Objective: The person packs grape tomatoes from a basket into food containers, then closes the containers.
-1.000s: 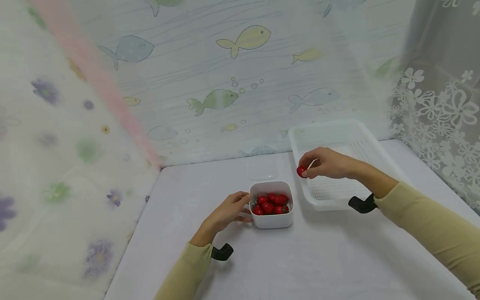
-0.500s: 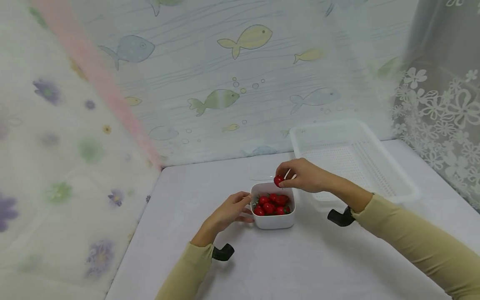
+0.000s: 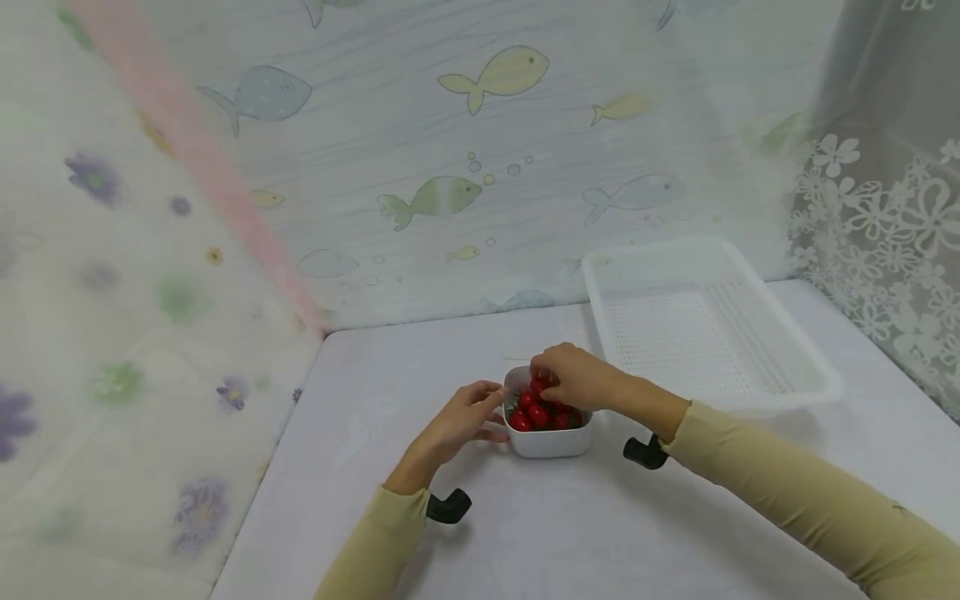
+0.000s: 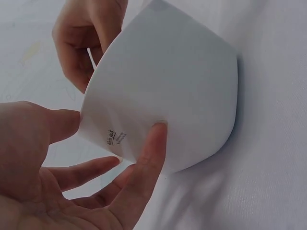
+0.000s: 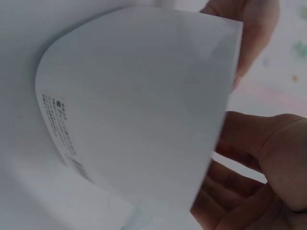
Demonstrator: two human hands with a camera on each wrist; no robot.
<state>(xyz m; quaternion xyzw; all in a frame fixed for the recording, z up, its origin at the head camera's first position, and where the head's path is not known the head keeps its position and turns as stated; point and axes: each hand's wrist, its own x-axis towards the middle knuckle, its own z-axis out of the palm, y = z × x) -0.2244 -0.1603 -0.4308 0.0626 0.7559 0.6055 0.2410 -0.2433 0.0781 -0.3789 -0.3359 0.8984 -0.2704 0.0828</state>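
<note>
A small white square box (image 3: 551, 444) holds several red cherry tomatoes (image 3: 538, 416) with green stems. My left hand (image 3: 468, 417) steadies its left side; in the left wrist view the thumb meets the rim and a nearly straight finger (image 4: 152, 148) presses the printed wall. From the right, my right hand (image 3: 581, 379) reaches over the rim, pinching one cherry tomato (image 3: 539, 385) just above the others. In the right wrist view, the box wall (image 5: 134, 96) hides the right fingertips and the tomatoes.
A large white perforated basket (image 3: 806, 379) stands at the back right, with no tomatoes visible in it. Behind the box lies a faint clear flat piece (image 3: 517, 342), partly hidden. A fish-patterned curtain (image 3: 450, 275) hangs along the table's back edge.
My right hand has carried the cherry tomato left and down from over the basket into the box's opening. The left hand has stayed against the box.
</note>
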